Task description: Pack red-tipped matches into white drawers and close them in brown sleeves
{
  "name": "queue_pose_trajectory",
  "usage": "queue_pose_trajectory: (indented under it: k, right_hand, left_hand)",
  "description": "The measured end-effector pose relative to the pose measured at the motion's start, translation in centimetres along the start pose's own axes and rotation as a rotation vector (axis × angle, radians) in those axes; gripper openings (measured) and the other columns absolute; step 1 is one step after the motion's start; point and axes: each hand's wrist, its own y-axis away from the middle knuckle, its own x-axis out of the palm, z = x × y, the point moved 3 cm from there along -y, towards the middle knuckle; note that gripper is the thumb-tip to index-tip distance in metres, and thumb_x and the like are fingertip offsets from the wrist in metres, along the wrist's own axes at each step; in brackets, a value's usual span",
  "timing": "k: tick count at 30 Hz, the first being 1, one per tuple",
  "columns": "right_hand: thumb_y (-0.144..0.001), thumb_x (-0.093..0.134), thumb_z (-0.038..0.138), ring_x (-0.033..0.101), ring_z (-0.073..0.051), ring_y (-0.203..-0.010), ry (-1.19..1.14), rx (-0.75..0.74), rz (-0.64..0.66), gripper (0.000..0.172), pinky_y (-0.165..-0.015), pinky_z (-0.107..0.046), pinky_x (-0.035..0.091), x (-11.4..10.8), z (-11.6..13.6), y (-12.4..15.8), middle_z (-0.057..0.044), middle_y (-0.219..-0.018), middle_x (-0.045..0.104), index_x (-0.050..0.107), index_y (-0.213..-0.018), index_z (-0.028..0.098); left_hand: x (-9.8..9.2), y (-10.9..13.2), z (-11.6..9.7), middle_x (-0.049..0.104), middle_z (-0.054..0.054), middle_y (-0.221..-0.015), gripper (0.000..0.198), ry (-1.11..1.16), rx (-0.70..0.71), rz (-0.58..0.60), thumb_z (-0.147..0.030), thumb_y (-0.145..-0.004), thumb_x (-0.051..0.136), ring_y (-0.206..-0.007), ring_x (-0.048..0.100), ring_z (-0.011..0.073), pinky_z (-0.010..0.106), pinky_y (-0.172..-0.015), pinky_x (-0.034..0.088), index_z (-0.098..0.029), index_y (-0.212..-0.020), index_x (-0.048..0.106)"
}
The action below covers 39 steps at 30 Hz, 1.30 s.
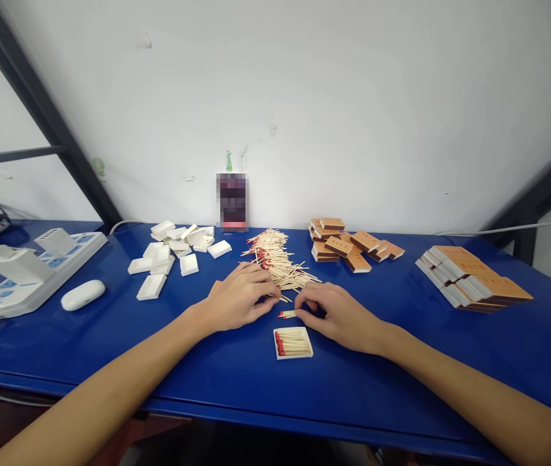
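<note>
While at match pile (278, 259), left fingers (268, 291) loose; right fingers (304, 304) tight on matches (288, 314)

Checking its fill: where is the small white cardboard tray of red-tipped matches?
Head view, centre: the small white cardboard tray lies on the blue table, just nearer the camera than the right hand.

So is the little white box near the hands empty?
No. The white matchbox tray holds a row of red-tipped matches lying side by side.
</note>
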Motion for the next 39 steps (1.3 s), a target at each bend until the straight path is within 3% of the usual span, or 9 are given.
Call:
queue_pose_trajectory:
  k: [10,16,21,29,39]
  right_hand:
    - [-0.094,0.058,0.033,0.049,-0.012,-0.062,-0.02,-0.019,0.012,0.016,-0.07,-0.028,0.036,0.1,0.0,-0.1,0.004,-0.065,0.055,0.067,-0.086,0.021]
    - [-0.096,0.052,0.027,0.05,-0.013,-0.066,-0.037,-0.084,0.003,0.019,-0.068,-0.027,0.038,-0.6,0.8,0.2,0.001,-0.069,0.056,0.07,-0.094,0.021]
    - [-0.097,0.05,0.028,0.052,-0.014,-0.069,-0.016,-0.094,0.066,0.023,-0.066,-0.028,0.038,-0.8,0.9,0.4,-0.001,-0.074,0.058,0.073,-0.097,0.023]
    - [-0.094,0.054,0.025,0.054,-0.014,-0.071,-0.022,-0.109,0.023,0.019,-0.066,-0.027,0.04,-0.9,0.9,0.4,-0.002,-0.077,0.061,0.072,-0.099,0.022]
    - [-0.094,0.056,0.026,0.053,-0.013,-0.068,-0.007,-0.1,0.022,0.018,-0.066,-0.026,0.039,-0.5,0.2,0.3,-0.001,-0.074,0.059,0.073,-0.096,0.021]
  left_hand:
    - [0.3,-0.1,-0.5,0.065,0.002,-0.091,0.018,0.052,0.055,0.014,-0.024,-0.096,0.053,-0.091,0.056,0.0171,0.033,-0.087,0.038,-0.02,-0.097,0.07]
    - [-0.1,0.0,-0.6,0.065,0.004,-0.095,0.021,0.017,0.015,0.074,-0.028,-0.097,0.051,-0.093,0.056,0.019,0.035,-0.089,0.038,-0.021,-0.103,0.069]
    - [-0.9,-0.1,-0.5,0.065,0.004,-0.093,0.018,-0.027,0.002,0.073,-0.024,-0.09,0.055,-0.089,0.055,0.0194,0.037,-0.089,0.037,-0.02,-0.098,0.07]
    - [-0.8,0.1,-0.2,0.064,0.003,-0.085,0.013,-0.034,0.017,0.105,-0.018,-0.083,0.057,-0.088,0.054,0.0196,0.037,-0.089,0.036,-0.02,-0.087,0.069]
    - [-0.5,0.0,-0.5,0.065,0.002,-0.087,0.015,0.064,0.031,0.143,-0.021,-0.092,0.056,-0.092,0.055,0.0186,0.036,-0.093,0.036,-0.021,-0.093,0.071]
